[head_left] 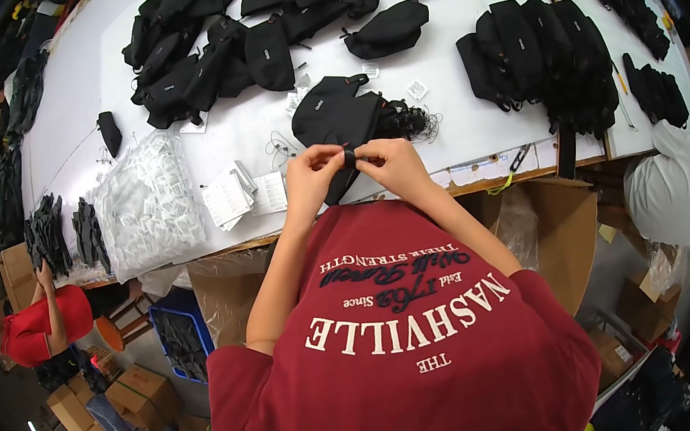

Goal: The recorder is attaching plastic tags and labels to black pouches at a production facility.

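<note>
Both my hands meet at the table's near edge over a black fabric bag (334,113). A short piece of black strap (349,159) runs between my fingertips. My left hand (313,176) pinches it from one side and my right hand (395,166) from the other. The bag lies flat just beyond my hands, with a bunched tangle of dark webbing or cord (413,123) at its right. Small fittings on the strap are too small to make out. Left of my hands sit stacks of white printed cards (229,197).
More black bags (269,57) are heaped at the far side, and another group (532,55) stands at the right. A clear plastic sack of white tags (145,197) rests at the left. A thread snipper (519,160) lies near the edge. A co-worker (44,326) is at the left.
</note>
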`<state>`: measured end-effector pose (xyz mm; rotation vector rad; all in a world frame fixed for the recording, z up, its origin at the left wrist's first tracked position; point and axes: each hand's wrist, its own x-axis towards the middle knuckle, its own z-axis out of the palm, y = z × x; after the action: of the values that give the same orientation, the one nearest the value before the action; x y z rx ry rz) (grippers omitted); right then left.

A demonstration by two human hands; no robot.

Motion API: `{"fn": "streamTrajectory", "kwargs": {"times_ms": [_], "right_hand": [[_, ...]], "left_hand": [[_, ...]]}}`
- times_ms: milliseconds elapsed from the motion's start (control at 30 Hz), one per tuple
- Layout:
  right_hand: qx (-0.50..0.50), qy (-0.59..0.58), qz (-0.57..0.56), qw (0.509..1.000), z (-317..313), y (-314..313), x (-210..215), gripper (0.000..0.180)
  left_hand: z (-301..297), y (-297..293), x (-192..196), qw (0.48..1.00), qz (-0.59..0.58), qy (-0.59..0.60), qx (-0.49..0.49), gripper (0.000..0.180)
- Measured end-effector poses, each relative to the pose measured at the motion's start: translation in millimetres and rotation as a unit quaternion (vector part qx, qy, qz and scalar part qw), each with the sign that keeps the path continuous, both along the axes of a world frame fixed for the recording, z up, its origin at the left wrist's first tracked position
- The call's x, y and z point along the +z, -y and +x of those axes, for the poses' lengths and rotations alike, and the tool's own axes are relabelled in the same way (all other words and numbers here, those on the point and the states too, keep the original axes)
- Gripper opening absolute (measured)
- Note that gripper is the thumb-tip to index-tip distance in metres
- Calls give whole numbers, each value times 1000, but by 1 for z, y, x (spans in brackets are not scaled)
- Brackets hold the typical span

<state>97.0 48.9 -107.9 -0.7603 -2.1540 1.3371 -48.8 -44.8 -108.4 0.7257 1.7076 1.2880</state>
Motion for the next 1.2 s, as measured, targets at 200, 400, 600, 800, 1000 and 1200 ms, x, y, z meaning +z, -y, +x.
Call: {"fn": "streamTrajectory", "kwargs": {"times_ms": [200, 400, 600, 800, 1000, 1200], "right_hand": [[47, 23, 41, 998, 1, 3, -3, 14], [39, -100, -298, 949, 8, -10, 23, 10], [36, -234, -347, 907, 18, -19, 53, 12], [62, -329, -580, 743, 27, -22, 51, 15], [-24, -309, -358, 881, 10, -3, 60, 13], [-102, -222, -110, 963, 10, 1, 64, 12]], "left_hand": [[-3, 9, -4, 993, -3, -109, -52, 11], [2, 3, 28, 989, 139, -2, 46, 7], [10, -3, 64, 979, 144, 140, -44, 11], [14, -4, 87, 989, 73, 88, -97, 13], [24, -7, 85, 961, 131, 235, -62, 14], [22, -3, 82, 916, 114, 384, -18, 12]]}}
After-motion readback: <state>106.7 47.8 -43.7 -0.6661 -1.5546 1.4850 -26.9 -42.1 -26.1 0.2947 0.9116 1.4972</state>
